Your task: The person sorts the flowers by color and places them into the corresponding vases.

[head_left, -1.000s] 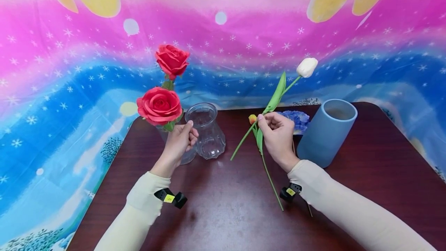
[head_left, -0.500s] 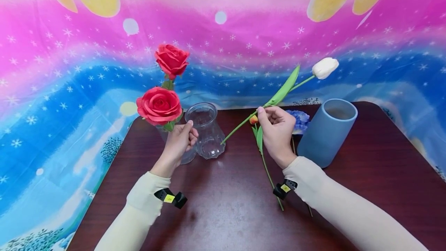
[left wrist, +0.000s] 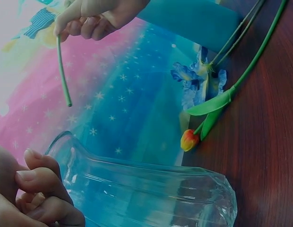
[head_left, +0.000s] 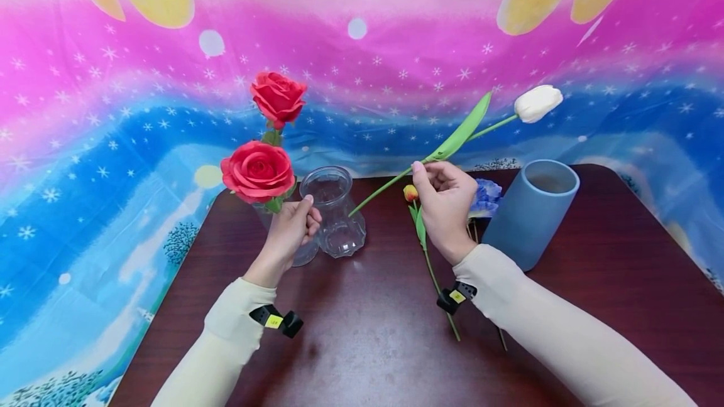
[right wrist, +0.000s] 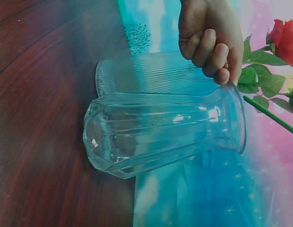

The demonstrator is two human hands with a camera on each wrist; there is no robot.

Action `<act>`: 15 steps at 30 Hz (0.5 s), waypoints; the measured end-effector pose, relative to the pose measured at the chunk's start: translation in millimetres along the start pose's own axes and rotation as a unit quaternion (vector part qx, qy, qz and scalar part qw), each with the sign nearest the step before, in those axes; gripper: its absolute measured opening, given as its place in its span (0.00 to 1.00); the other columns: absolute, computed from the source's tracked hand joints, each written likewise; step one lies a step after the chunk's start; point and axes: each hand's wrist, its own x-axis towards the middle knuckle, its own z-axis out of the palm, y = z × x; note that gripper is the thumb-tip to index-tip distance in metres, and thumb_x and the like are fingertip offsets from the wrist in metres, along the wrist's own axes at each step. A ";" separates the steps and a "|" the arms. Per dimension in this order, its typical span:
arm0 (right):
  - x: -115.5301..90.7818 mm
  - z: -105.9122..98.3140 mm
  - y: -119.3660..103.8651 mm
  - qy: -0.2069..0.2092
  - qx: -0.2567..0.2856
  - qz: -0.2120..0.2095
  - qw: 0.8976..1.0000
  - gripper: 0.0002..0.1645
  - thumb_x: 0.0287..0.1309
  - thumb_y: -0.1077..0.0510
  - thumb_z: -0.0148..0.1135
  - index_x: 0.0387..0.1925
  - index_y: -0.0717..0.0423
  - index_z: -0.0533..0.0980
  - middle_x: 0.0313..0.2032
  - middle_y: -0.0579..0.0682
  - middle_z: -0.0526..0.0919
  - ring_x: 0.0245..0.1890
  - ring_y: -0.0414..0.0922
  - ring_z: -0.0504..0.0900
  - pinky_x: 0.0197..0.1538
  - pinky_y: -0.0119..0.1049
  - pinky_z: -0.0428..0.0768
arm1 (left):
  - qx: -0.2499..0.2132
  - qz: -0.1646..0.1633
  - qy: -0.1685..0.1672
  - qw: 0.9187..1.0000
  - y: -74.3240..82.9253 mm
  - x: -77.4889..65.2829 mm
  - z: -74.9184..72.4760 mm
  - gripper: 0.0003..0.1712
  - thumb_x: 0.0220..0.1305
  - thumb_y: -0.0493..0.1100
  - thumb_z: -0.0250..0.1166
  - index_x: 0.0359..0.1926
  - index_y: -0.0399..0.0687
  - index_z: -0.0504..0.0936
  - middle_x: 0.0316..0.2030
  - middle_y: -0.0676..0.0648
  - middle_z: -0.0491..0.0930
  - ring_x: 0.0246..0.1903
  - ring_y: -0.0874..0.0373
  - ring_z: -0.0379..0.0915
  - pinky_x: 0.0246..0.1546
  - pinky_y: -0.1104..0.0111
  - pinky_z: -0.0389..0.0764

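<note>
My right hand (head_left: 447, 209) pinches the green stem of a white tulip (head_left: 538, 104) between thumb and fingers. Its bloom tilts up to the right, and the cut end (right wrist: 248, 100) is near the rim of a faceted clear glass vase (head_left: 342, 225). My left hand (head_left: 291, 231) is beside that vase, in front of a ribbed glass vase (right wrist: 151, 73), with its fingers curled in. Whether it holds anything I cannot tell. Two red roses (head_left: 258, 171) rise just behind the left hand, with green leaves (right wrist: 264, 75) below the blooms.
On the dark wooden table (head_left: 362, 331) a red-and-yellow tulip (head_left: 411, 193) lies below the right hand. A blue flower (head_left: 485, 198) lies by the tall blue vase (head_left: 532, 218) at right. A patterned cloth (head_left: 362, 80) hangs behind.
My right hand has lifted the white tulip and swung it, bloom to the right. The stem's lower end has moved up and left to the faceted vase. My left hand stays put.
</note>
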 end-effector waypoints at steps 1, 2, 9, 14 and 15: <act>1.2 1.2 -0.9 0.001 0.002 -0.001 1.000 0.11 0.62 0.66 0.65 0.31 0.74 0.81 0.18 0.32 0.78 0.14 0.32 0.67 0.20 0.27 0.65 | 0.000 -0.001 0.000 1.000 0.0 0.1 0.0 0.27 0.82 0.49 0.44 0.24 0.43 0.73 0.12 0.54 0.68 0.12 0.65 0.57 0.15 0.75 0.60; 2.4 2.3 -1.8 0.002 0.004 -0.003 1.000 0.11 0.62 0.66 0.65 0.30 0.75 0.81 0.18 0.32 0.78 0.14 0.32 0.68 0.20 0.27 0.65 | -0.001 -0.001 0.001 1.000 0.1 0.2 0.0 0.27 0.82 0.49 0.45 0.24 0.43 0.73 0.12 0.54 0.68 0.12 0.65 0.57 0.15 0.75 0.60; 10.8 10.9 -7.7 0.000 0.009 -0.027 1.000 0.11 0.62 0.65 0.66 0.30 0.74 0.81 0.18 0.33 0.77 0.15 0.33 0.67 0.20 0.27 0.64 | -0.004 -0.001 0.007 1.000 0.4 0.5 0.0 0.27 0.82 0.49 0.45 0.24 0.43 0.73 0.11 0.55 0.68 0.11 0.66 0.57 0.14 0.76 0.60; 14.8 15.6 -9.2 -0.009 0.011 -0.031 0.999 0.12 0.62 0.64 0.65 0.30 0.74 0.81 0.17 0.33 0.76 0.15 0.34 0.65 0.20 0.28 0.63 | 0.005 0.005 0.006 1.000 -1.7 0.6 0.1 0.27 0.82 0.49 0.44 0.24 0.42 0.74 0.11 0.55 0.67 0.12 0.65 0.57 0.15 0.75 0.60; 15.4 16.5 -9.4 -0.012 0.011 -0.032 0.999 0.12 0.62 0.64 0.65 0.31 0.74 0.81 0.17 0.34 0.76 0.14 0.34 0.65 0.20 0.28 0.63 | 0.006 0.004 0.006 1.000 -2.0 0.6 0.1 0.27 0.82 0.49 0.44 0.24 0.42 0.74 0.11 0.55 0.67 0.12 0.65 0.57 0.15 0.75 0.60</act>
